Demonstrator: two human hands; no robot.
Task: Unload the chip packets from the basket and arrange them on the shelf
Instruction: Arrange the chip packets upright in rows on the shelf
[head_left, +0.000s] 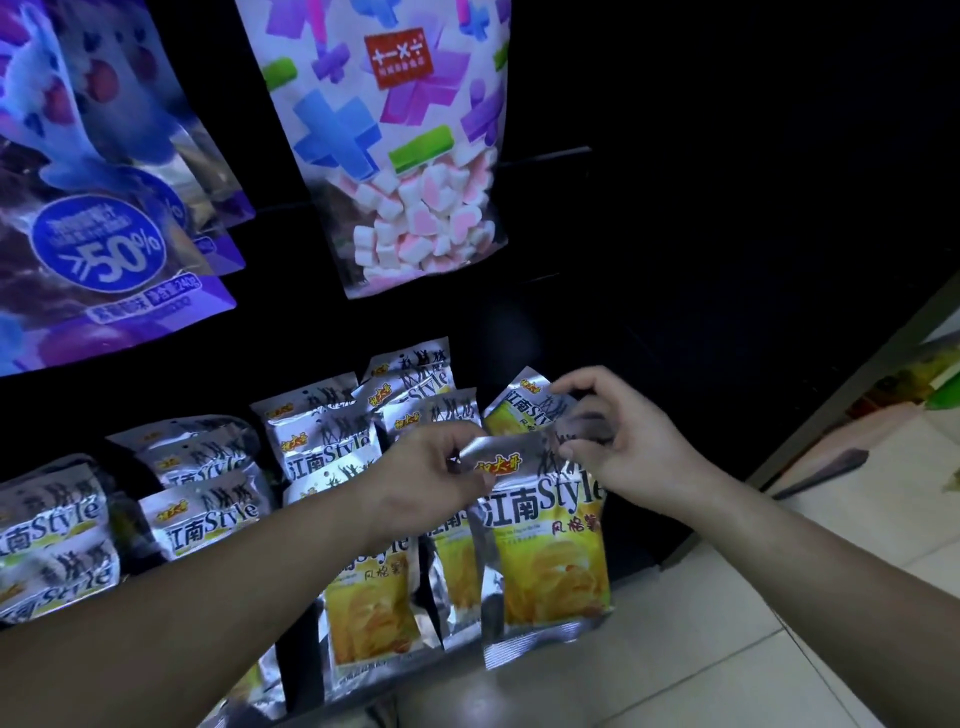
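- Two hands grip one silver-and-yellow chip packet (545, 540) by its top edge, at the right end of the lower shelf rows: left hand (431, 478) pinched on the upper left corner, right hand (618, 441) pinched on the upper right.
- Packet print: "江南Style", red logo above, yellow chip picture below.
- Shelved packets (322, 441), same "江南Style" print, hang in rows to the left.
- Marshmallow bag (400, 156) above, red label "十一×÷".
- Purple bag (104, 208) upper left, marked "50%".

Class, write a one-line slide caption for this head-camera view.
Both hands, left and right, hold a silver-yellow chip packet by its top edge before rows of matching packets.
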